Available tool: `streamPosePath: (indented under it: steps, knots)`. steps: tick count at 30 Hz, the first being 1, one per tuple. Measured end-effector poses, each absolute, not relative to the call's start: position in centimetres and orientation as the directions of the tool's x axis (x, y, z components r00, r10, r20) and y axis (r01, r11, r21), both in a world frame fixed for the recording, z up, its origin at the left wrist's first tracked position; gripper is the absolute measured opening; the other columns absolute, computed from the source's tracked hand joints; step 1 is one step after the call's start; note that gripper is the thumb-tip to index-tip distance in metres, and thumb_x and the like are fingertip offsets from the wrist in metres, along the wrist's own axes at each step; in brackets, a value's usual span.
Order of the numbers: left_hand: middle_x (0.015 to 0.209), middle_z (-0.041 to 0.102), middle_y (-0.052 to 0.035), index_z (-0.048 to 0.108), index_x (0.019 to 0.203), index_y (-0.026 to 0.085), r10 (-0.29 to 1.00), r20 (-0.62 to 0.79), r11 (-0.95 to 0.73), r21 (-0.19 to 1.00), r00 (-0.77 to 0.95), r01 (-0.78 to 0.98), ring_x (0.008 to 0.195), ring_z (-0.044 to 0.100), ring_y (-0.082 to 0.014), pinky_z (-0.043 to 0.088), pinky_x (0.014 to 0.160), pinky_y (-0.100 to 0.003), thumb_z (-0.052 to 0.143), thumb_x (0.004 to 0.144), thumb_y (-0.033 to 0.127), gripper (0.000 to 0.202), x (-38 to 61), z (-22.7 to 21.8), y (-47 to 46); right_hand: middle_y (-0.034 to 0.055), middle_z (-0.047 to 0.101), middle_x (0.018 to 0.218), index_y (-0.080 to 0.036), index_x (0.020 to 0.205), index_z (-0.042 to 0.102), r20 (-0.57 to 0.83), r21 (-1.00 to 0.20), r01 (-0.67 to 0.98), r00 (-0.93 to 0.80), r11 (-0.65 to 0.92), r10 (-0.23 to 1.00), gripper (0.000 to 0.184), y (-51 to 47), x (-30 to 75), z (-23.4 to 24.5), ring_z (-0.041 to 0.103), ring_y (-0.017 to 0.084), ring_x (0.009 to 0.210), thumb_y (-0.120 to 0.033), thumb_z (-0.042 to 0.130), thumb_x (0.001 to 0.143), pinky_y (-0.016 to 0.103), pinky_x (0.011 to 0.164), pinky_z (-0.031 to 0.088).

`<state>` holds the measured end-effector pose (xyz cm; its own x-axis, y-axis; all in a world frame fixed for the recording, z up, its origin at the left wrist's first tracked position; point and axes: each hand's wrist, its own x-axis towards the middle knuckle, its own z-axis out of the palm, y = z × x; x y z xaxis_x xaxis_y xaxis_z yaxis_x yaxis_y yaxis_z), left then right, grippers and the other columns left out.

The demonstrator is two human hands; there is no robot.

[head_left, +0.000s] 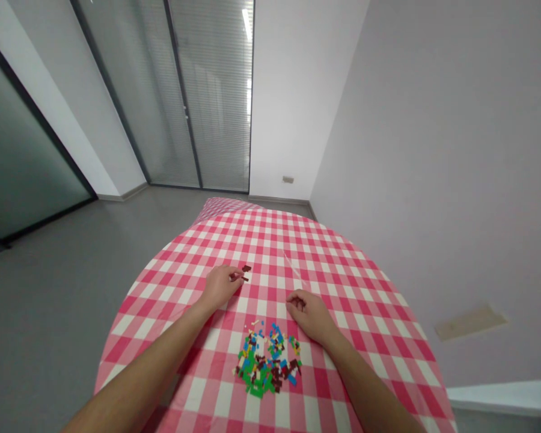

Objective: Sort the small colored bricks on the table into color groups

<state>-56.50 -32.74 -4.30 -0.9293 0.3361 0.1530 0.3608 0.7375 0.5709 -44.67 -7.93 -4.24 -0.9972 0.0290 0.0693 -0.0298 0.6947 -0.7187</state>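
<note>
My left hand [223, 284] reaches over the far left part of the table, its thumb and fingers pinched at a small dark brown building brick [245, 278]. Just beyond those fingertips lie more dark brown bricks [246, 268], close together. On the right, my right hand [311, 314] rests near the tabletop with its fingers curled in. What those fingers hold, if anything, is hidden. Between my forearms, nearer to me, is a loose pile of small building bricks [258, 379] in green, blue, brown, yellow and white.
A red and white checked cloth [360, 300] covers the rounded table. Behind its far end another checked cloth [220, 205] shows. A white wall [455, 150] runs along the right, and glass panels [211, 90] stand at the back. Grey floor [81, 270] lies to the left.
</note>
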Motion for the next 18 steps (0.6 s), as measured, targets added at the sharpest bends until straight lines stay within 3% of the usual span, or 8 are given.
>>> streamPosePath:
  steps: [4, 7, 10, 14, 18]
  knots:
    - [0.091, 0.069, -0.0090, 0.074, 0.104, 0.023, 0.423, 0.199, 0.751, 0.468, -0.884, 0.465, 0.089, 0.061, -0.0267, 0.042, 0.075, -0.035, 0.058, 0.086, 0.032, 0.025, -54.5, -4.2, -33.2, 0.0031, 0.065, 0.072, -0.018, 0.083, 0.065, 0.065, -0.715, -0.029, -0.998, 0.699, 0.025, 0.013, -8.0, -44.7, -4.1, 0.058, 0.017, 0.067, -0.024, 0.053, 0.081, 0.027, 0.061, 0.043]
    - [0.081, 0.062, -0.0085, 0.072, 0.101, 0.024, 0.539, 0.175, 0.741, 0.366, -0.824, 0.563, 0.082, 0.058, -0.0269, 0.039, 0.072, -0.035, 0.051, 0.091, 0.035, 0.026, -52.9, -3.8, -33.6, 0.0032, 0.065, 0.072, -0.018, 0.084, 0.065, 0.059, -0.713, -0.027, -0.998, 0.700, 0.022, 0.014, -8.1, -44.7, -4.1, 0.058, 0.017, 0.066, -0.024, 0.053, 0.082, 0.028, 0.061, 0.042]
    - [0.078, 0.058, -0.0081, 0.070, 0.105, 0.025, 0.575, 0.149, 0.751, 0.292, -0.804, 0.592, 0.079, 0.055, -0.0270, 0.037, 0.070, -0.035, 0.047, 0.094, 0.038, 0.029, -52.4, -3.5, -33.6, 0.0033, 0.065, 0.072, -0.018, 0.084, 0.066, 0.059, -0.698, -0.022, -0.998, 0.716, 0.027, 0.014, -8.1, -44.7, -4.0, 0.058, 0.017, 0.066, -0.024, 0.054, 0.081, 0.028, 0.061, 0.042]
    - [0.083, 0.057, -0.0079, 0.066, 0.117, 0.027, 0.570, 0.125, 0.768, 0.271, -0.812, 0.581, 0.080, 0.055, -0.0260, 0.035, 0.070, -0.033, 0.046, 0.095, 0.042, 0.033, -53.2, -3.4, -33.4, 0.0040, 0.067, 0.075, -0.018, 0.086, 0.067, 0.061, -0.692, -0.026, -0.998, 0.721, 0.022, 0.015, -8.0, -44.7, -4.0, 0.059, 0.018, 0.069, -0.024, 0.054, 0.082, 0.028, 0.063, 0.042]
    - [0.082, 0.056, -0.0075, 0.068, 0.114, 0.028, 0.578, 0.125, 0.752, 0.303, -0.806, 0.586, 0.081, 0.054, -0.0260, 0.035, 0.070, -0.033, 0.048, 0.093, 0.041, 0.031, -54.0, -3.5, -33.5, 0.0041, 0.067, 0.075, -0.018, 0.084, 0.066, 0.057, -0.691, -0.025, -0.998, 0.722, 0.021, 0.014, -8.1, -44.7, -3.9, 0.059, 0.018, 0.069, -0.024, 0.054, 0.082, 0.028, 0.063, 0.042]
